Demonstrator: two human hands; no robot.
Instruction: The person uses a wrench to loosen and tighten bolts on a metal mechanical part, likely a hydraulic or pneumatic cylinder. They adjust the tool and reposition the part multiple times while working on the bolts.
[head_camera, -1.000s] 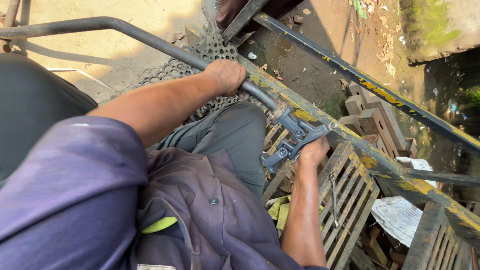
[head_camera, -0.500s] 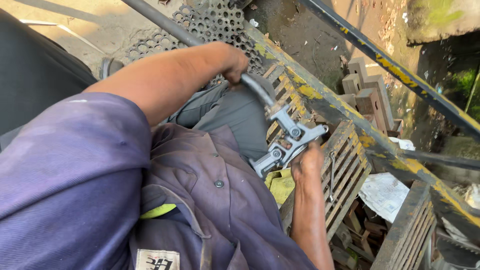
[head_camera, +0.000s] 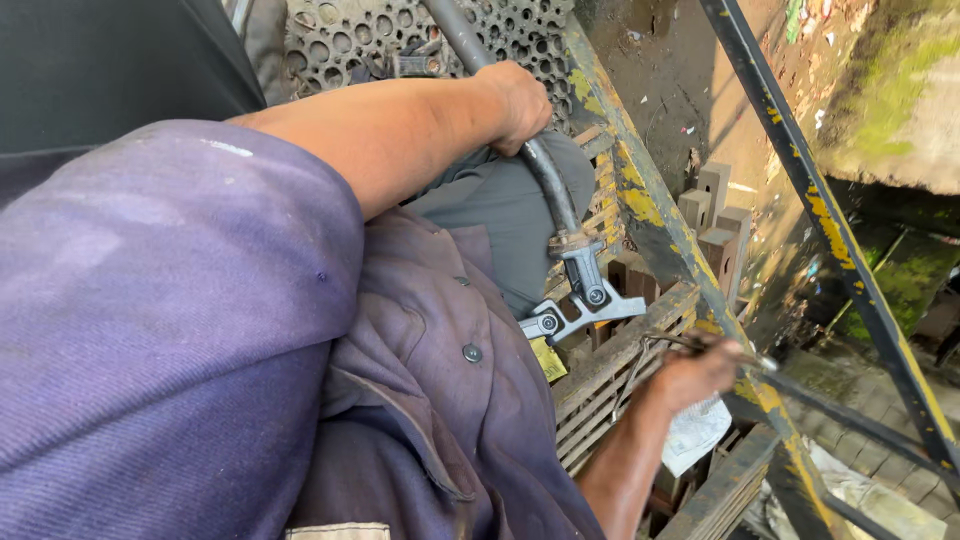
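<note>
Long dark steel lever with a grey forked metal clamp head (head_camera: 585, 295): head low beside the grey trousered knee, above a slatted wooden crate (head_camera: 610, 385). Left hand (head_camera: 515, 100) closed round the lever's shaft. Right hand (head_camera: 700, 370) gripping a thin metal rod (head_camera: 700, 347) against the yellow-flecked rusty steel rail (head_camera: 640, 200).

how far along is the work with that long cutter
Done: nothing cut that shows. In hand: the left hand grips the long-handled cutter, its head over the wooden slats; the right hand holds a thin wire at the yellow-marked rail. Left: cannot tell.
</note>
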